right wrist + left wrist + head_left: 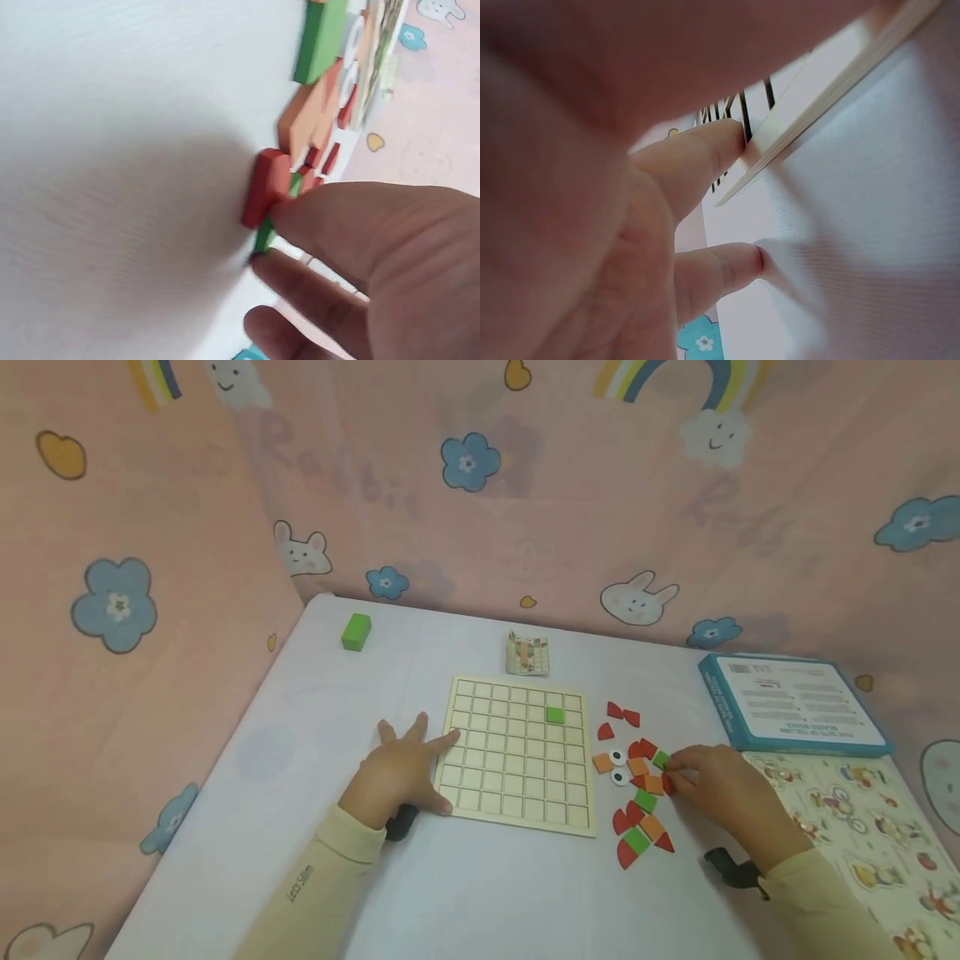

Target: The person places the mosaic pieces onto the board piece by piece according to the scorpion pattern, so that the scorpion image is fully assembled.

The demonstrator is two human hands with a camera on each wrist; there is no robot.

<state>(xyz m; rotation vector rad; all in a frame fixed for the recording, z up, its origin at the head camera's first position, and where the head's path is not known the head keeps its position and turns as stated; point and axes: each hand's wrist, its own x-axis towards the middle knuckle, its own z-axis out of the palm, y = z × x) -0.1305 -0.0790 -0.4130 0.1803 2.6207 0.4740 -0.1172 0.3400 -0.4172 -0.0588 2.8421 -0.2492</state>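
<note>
My left hand (401,772) lies with fingers spread at the left edge of a pale wooden grid board (480,758). Its thumb and a fingertip touch the board's rim; in the left wrist view another fingertip (739,262) rests on the white cloth. One green square tile (555,716) sits in a cell at the board's upper right. Right of the board, my right hand (723,789) pinches a green square tile (264,235) between thumb and finger at the edge of a loose pile. A red piece (266,187) stands close against the thumb.
Orange squares (651,827), red quarter-rounds (627,855) and two white discs with black dots (617,757) lie in the pile. A small picture card (527,654) is behind the board, a green block (356,632) far left. At right are a blue box (802,703) and an illustrated sheet (855,835).
</note>
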